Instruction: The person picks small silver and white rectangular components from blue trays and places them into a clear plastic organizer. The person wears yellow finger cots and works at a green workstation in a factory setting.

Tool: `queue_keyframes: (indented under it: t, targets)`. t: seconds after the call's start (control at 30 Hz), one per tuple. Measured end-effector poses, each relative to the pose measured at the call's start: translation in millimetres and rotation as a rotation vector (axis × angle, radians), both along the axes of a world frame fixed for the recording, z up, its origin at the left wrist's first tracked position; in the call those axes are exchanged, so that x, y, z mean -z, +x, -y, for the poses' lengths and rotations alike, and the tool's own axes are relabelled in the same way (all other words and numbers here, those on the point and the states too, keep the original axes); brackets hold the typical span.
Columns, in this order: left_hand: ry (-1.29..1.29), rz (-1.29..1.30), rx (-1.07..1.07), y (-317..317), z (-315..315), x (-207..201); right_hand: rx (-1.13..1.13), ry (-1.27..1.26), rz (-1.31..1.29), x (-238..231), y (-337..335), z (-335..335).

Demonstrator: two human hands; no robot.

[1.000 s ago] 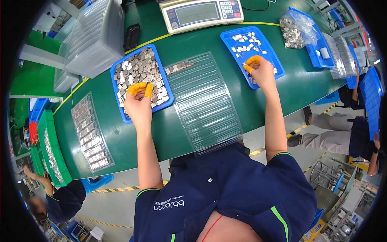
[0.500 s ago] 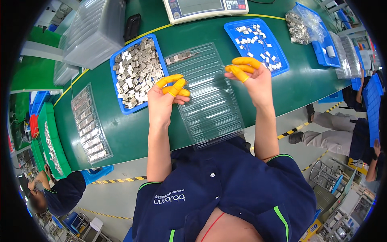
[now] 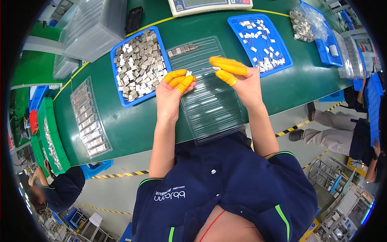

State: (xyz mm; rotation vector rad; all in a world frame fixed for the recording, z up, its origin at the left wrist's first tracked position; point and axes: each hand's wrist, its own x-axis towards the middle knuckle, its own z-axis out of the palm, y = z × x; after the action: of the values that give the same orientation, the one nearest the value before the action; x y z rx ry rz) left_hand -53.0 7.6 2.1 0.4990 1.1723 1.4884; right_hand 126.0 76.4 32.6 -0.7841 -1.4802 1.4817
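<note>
1. Compared with half a second ago, the left hand (image 3: 172,86) and right hand (image 3: 241,78) are closer together, fingertips facing over the clear ribbed tray (image 3: 211,109).
2. The left hand is nearly closed, thumb and finger pinching a small pale piece (image 3: 188,73).
3. The right hand is also nearly closed, its fingertips gripping a white connector (image 3: 216,68) with a thin lead pointing left.
4. A short row of metal pieces (image 3: 180,50) fills the ribbed tray's far-left corner; its near end reaches the table's (image 3: 133,125) near edge.
5. Blue trays flank it: silver pieces left (image 3: 141,64), white connectors right (image 3: 270,63).
</note>
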Motion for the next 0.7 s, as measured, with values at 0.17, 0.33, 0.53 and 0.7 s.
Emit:
queue_keyframes:
  t: [0.17, 0.33, 0.53, 0.7]
  targets:
    - [0.009, -0.023, 0.028, 1, 3, 0, 0.026, -0.195, -0.112, 3, -3, 5]
    - [0.032, -0.069, 0.072, 5, 5, -5, 0.017, -0.132, 0.111, 7, -12, 9]
    - [0.012, -0.086, 0.069, 4, 6, -8, 0.026, -0.022, 0.221, 9, -13, 8]
    - [0.038, -0.152, 0.100, 4, 7, -5, -0.024, -0.027, 0.302, 7, -5, 6]
